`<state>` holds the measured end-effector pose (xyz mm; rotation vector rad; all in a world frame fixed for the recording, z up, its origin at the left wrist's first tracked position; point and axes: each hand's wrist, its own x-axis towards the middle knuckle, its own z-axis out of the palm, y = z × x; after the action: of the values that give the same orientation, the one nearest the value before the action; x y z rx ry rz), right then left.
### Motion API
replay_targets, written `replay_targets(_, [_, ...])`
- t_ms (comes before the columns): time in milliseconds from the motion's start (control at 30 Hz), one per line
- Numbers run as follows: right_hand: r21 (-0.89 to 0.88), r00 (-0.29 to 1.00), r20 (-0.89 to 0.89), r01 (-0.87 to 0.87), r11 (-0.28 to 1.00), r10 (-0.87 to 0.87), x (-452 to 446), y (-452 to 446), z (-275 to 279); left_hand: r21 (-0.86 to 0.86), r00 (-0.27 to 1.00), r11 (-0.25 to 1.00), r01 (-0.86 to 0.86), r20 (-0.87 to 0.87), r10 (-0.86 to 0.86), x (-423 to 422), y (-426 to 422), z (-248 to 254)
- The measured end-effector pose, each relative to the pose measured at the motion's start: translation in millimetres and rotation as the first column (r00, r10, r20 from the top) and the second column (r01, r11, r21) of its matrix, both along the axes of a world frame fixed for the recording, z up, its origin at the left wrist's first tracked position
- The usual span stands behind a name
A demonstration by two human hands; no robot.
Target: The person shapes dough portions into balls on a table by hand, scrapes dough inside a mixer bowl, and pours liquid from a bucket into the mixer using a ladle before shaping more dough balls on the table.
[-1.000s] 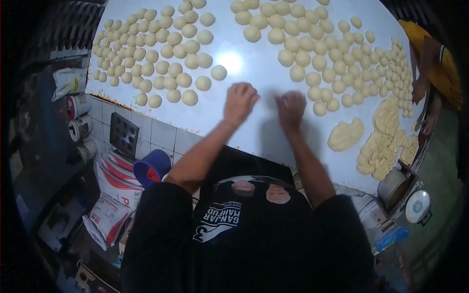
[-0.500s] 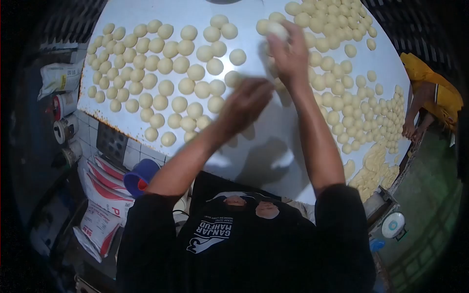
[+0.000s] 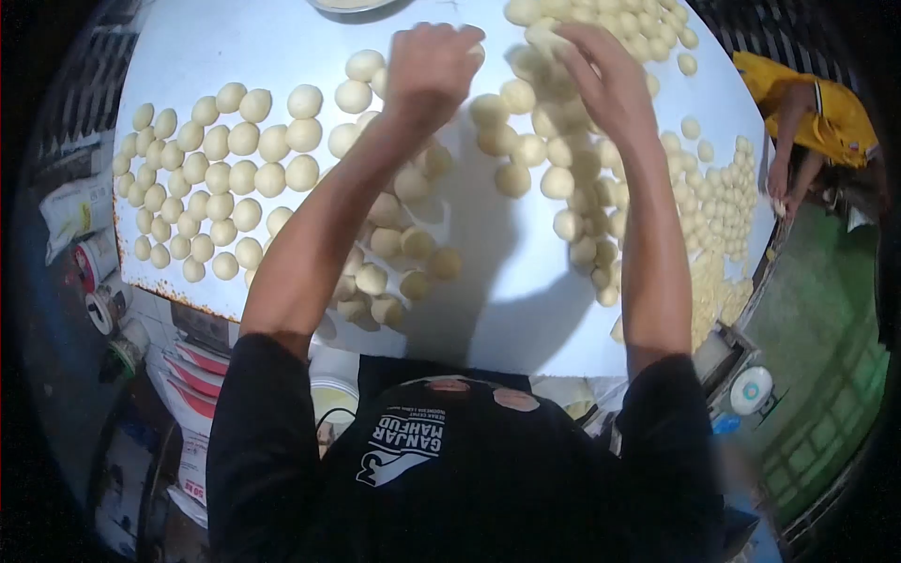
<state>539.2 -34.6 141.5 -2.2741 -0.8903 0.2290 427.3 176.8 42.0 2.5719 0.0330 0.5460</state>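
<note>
My left hand (image 3: 434, 70) is closed over the far part of the white table (image 3: 554, 324), and a bit of a dough ball (image 3: 477, 53) shows at its fingertips. To the right, my right hand (image 3: 610, 80) pinches a pale dough ball (image 3: 544, 38) between thumb and fingers, just above other balls. Rows of round dough balls (image 3: 243, 139) cover the table's left side. More balls (image 3: 557, 182) lie beneath and around my right forearm, with smaller ones (image 3: 727, 202) farther right.
A metal bowl (image 3: 355, 5) stands at the far edge. Flattened dough (image 3: 718, 291) lies at the right corner. A person in a yellow shirt (image 3: 826, 117) works at the right edge. Sacks (image 3: 195, 385) and buckets (image 3: 99, 310) stand at the left, a scale (image 3: 751, 389) at the lower right.
My left hand has moved away from me, to the table's far part. My right hand has shifted right, still with a dough ball. The view has tilted, bringing more of the metal bowl in.
</note>
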Motion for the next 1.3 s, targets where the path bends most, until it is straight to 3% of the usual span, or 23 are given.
replay_targets(33, [0.004,0.998,-0.052,0.048,0.999,-0.048,-30.7,-36.1,12.8,-0.020,0.980,0.998,0.057,0.192,-0.053,-16.1,-1.8,22.2])
replay_targets(100, [-0.027,0.969,-0.186,0.163,0.986,-0.165,-119.5,-106.4,24.1,-0.338,0.991,0.941,0.017,0.133,0.030,-87.2,-39.0,65.5])
replay_targets(167, [-0.173,0.947,-0.243,0.172,0.970,-0.211,-222.9,-184.9,-15.8,-0.290,0.972,0.928,0.235,0.097,-0.216,-176.1,-87.8,60.9])
replay_targets(267, [-0.222,0.959,-0.210,-0.239,0.945,0.193,-350.7,-296.3,-82.1,-0.151,0.794,0.821,0.551,-0.206,-0.571,-310.3,-146.5,12.3])
replay_targets(333, [-0.317,0.950,-0.276,-0.231,0.920,0.144,-347.1,-314.7,-86.1,-0.088,0.834,0.858,0.505,-0.204,-0.512,-328.9,-151.8,-29.8])
replay_targets(433, [-0.105,0.957,0.267,0.144,0.984,-0.112,-332.2,-267.5,-136.2,-0.056,0.933,0.957,0.286,-0.212,-0.291,-291.8,-217.6,-34.2])
replay_targets(467, [-0.113,0.958,0.254,0.168,0.979,-0.135,-362.8,-263.4,-142.0,-0.142,0.956,0.976,0.167,-0.217,-0.195,-290.1,-246.4,-31.9])
replay_targets(533, [-0.200,0.969,0.218,0.157,0.967,-0.112,-387.4,-254.1,-163.7,-0.144,0.807,0.934,0.327,-0.472,-0.355,-344.8,-276.5,-41.1])
replay_targets(600, [-0.046,0.997,0.071,-0.026,0.999,0.029,-390.3,-316.8,-159.4,-0.245,0.806,0.819,0.518,-0.182,-0.564,-379.8,-252.4,-19.1])
replay_targets(667, [0.114,0.974,-0.086,-0.198,0.974,0.208,-370.7,-333.3,-151.6,-0.223,0.774,0.779,0.586,-0.130,-0.619,-377.9,-200.5,-50.6])
replay_targets(700, [-0.031,0.991,0.018,-0.133,0.991,0.134,-345.8,-322.4,-136.3,-0.076,0.774,0.845,0.529,-0.366,-0.517,-361.6,-193.5,-51.7])
replay_targets(733, [-0.171,0.990,0.116,-0.055,0.984,0.076,-338.8,-313.2,-129.9,0.070,0.875,0.895,0.440,-0.259,-0.410,-327.9,-211.1,-32.4])
replay_targets(800, [-0.113,0.979,0.150,0.156,0.981,-0.139,-334.2,-250.7,-142.1,-0.148,0.986,0.985,0.093,-0.123,-0.112,-285.1,-265.7,-27.7])
replay_targets(833, [-0.064,0.920,0.164,0.371,0.927,-0.357,-344.5,-231.6,-140.4,-0.163,0.942,0.973,0.163,-0.268,-0.203,-312.9,-282.3,-43.4])
replay_targets(867, [-0.090,0.934,0.276,0.258,0.962,-0.225,-368.5,-242.2,-147.2,-0.174,0.882,0.956,0.234,-0.375,-0.284,-331.3,-290.1,-57.0])
replay_targets(933, [-0.121,0.909,0.409,0.138,0.983,-0.078,-396.6,-292.6,-152.4,-0.300,0.865,0.864,0.404,-0.181,-0.468,-364.8,-263.3,-20.2])
replay_targets(1000, [-0.035,0.943,0.255,-0.211,0.977,0.213,-379.5,-342.8,-153.0,-0.308,0.825,0.827,0.471,-0.177,-0.536,-358.4,-208.9,-38.7])
replay_targets(1033, [-0.145,0.990,0.127,-0.045,0.988,0.064,-362.3,-338.0,-146.0,-0.152,0.865,0.895,0.419,-0.235,-0.444,-331.8,-202.7,-38.7])
replay_targets(1067, [-0.166,0.970,0.240,-0.002,0.986,0.043,-340.3,-314.3,-138.8,-0.010,0.887,0.929,0.369,-0.294,-0.355,-314.7,-206.1,-35.9])
replay_targets(1100, [-0.099,0.967,0.253,0.007,0.995,0.018,-321.6,-286.4,-137.1,-0.080,0.941,0.964,0.252,-0.211,-0.264,-298.6,-231.2,-34.2])
replay_targets(1133, [0.009,0.949,0.187,0.258,0.966,-0.255,-324.5,-242.0,-125.1,-0.147,0.982,0.981,0.128,-0.117,-0.146,-280.3,-260.8,-33.0])
replay_targets(1200, [-0.324,0.947,0.275,0.253,0.912,-0.165,-377.5,-246.0,-179.5,-0.154,0.905,0.966,0.208,-0.343,-0.250,-321.3,-290.4,-41.6])
replay_targets(1300, [-0.094,0.976,0.213,-0.032,0.995,0.052,-367.8,-317.2,-153.6,-0.279,0.875,0.848,0.450,-0.053,-0.482,-350.5,-233.6,-47.3])
